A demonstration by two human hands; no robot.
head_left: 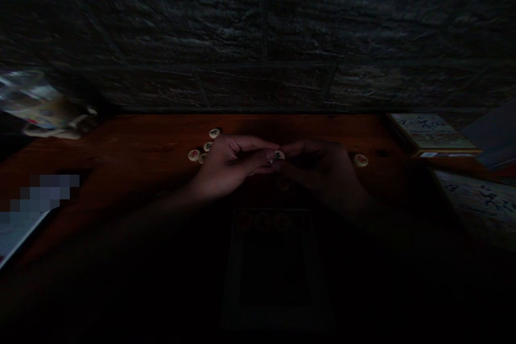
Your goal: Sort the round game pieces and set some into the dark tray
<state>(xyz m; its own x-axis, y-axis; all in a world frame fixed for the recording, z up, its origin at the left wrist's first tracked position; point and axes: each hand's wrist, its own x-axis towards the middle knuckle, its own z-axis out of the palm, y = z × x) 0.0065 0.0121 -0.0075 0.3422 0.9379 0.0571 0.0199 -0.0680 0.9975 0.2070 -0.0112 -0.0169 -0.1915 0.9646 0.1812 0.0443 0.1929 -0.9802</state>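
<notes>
Between the fingertips of my left hand (237, 164) and my right hand (318, 166) is a round Chinese chess piece (277, 156) with a dark character. Both hands pinch it just above the wooden table. Close by my left hand lie several more pieces, among them a red-marked piece (194, 155) and a black-marked piece (214, 133). A red-marked piece (361, 160) rests to the right of my right hand. Nearer to me, in deep shadow, a shallow tray (316, 269) has a row of three pieces along its far end. Another piece shows dimly below my fingers.
A dark stone wall (258, 32) rises behind the wooden table (149, 129). On the right are a box (435, 131) with writing on its lid and a similar lid (484, 199). A clear container (40, 102) stands at the left, above a pale flat object (24, 231).
</notes>
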